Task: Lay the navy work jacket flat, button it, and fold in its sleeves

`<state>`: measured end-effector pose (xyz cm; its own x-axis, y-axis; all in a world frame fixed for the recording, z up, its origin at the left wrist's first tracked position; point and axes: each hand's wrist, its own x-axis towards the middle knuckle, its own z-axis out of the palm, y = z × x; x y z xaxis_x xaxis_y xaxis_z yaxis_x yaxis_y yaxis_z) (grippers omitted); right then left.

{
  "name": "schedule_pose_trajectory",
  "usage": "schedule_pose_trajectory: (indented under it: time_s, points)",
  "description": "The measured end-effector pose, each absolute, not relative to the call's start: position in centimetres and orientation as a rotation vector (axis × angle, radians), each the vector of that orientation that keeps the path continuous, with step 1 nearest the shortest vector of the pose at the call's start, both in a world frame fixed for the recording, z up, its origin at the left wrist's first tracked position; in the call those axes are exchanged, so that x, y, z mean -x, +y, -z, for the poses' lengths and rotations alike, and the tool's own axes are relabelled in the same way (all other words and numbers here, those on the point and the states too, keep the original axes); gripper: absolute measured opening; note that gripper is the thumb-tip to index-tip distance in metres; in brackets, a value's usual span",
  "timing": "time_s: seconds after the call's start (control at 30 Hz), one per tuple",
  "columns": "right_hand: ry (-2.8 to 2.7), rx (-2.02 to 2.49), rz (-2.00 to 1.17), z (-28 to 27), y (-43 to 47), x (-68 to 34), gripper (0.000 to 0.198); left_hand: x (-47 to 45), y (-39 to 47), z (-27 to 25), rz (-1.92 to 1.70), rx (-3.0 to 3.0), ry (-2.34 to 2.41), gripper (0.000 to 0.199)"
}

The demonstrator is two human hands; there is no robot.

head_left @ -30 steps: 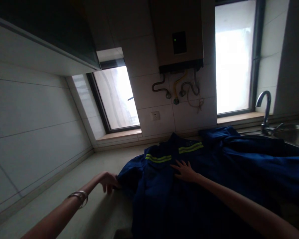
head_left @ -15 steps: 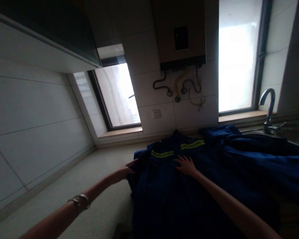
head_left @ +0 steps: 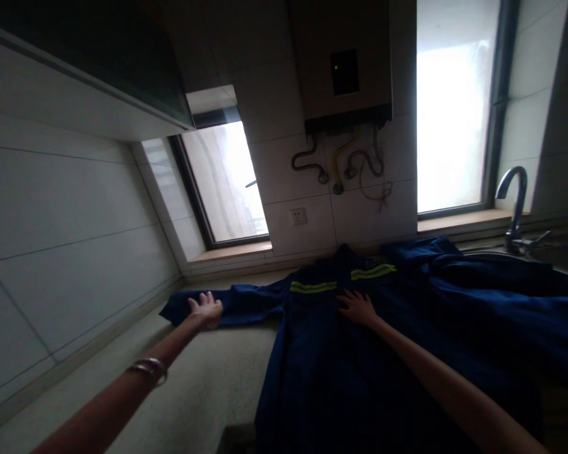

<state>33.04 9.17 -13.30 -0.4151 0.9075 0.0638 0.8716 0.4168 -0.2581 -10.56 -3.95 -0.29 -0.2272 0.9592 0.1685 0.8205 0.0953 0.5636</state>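
A dark blue work jacket (head_left: pixel 322 372) with yellow-green reflective stripes lies spread on a pale countertop (head_left: pixel 208 391). Its left sleeve (head_left: pixel 246 302) stretches flat toward the tiled wall. My left hand (head_left: pixel 207 310), bracelets on the wrist, rests flat on that sleeve near the cuff, fingers spread. My right hand (head_left: pixel 358 308) presses flat on the jacket's chest just below the stripes. Neither hand grips the cloth.
More blue cloth (head_left: pixel 492 284) is heaped to the right, reaching a steel sink (head_left: pixel 565 252) with a curved tap (head_left: pixel 515 195). Behind are two windows, a wall socket (head_left: pixel 297 217) and a water heater (head_left: pixel 345 69) with hoses. A cabinet hangs upper left.
My left hand drew the folded sleeve out leftward and laid it straight on the counter. My right hand stayed pressed on the jacket's chest.
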Motion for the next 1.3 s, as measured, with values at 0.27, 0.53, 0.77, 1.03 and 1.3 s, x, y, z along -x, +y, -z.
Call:
schedule_pose_trajectory:
  time_s: [0.27,0.53,0.77,1.03,1.3]
  points:
    - [-2.489,1.612,-0.251,13.6,12.2,-32.7,0.061,-5.0,2.9,9.0,-0.247,-2.415,1.816,0.056]
    - [-2.528,1.660,-0.312,12.6,16.1,-33.0,0.060,-6.8,6.2,13.2,-0.103,-2.299,1.979,0.066]
    - [-2.668,1.606,-0.413,9.2,17.3,-33.6,0.061,-6.1,7.5,13.4,-0.169,-2.241,2.010,0.063]
    - [-2.742,1.471,-0.237,5.7,7.5,-32.9,0.042,-6.5,7.3,13.1,-0.218,-2.201,2.009,0.060]
    - [-2.665,1.483,-0.255,7.6,-6.7,-36.9,0.031,-2.7,6.3,11.8,-1.264,-1.299,2.185,0.042]
